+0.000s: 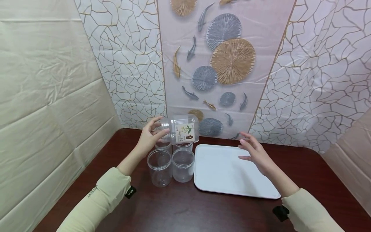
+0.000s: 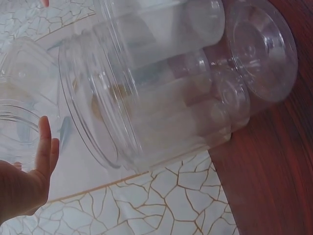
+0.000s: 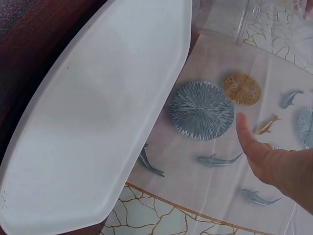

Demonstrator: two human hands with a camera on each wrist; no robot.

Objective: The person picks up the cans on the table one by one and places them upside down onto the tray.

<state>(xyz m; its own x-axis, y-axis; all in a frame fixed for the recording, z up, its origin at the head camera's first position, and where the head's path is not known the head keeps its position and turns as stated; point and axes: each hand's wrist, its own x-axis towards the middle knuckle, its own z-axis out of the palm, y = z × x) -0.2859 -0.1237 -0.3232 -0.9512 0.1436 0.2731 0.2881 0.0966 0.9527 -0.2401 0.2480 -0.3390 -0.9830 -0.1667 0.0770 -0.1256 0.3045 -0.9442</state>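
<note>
My left hand [image 1: 149,135] grips a clear plastic jar [image 1: 185,129] near its mouth, thumb in front. The jar lies sideways in the air, its flower-printed label facing me and its base to the right. Below it, several similar clear jars stand upright in two rows on the table, among them a front left jar [image 1: 160,172] and a front right jar [image 1: 183,167]. The held jar partly hides the back ones. Over the far right part of a white tray [image 1: 226,167] hovers my right hand [image 1: 256,153], fingers spread and holding nothing.
The dark red-brown table [image 1: 179,209] carries the jars and the tray side by side. Behind its back edge hangs a patterned cloth [image 1: 136,80] with fish and round leaf prints. A plain beige cloth [image 1: 49,80] closes off the left side.
</note>
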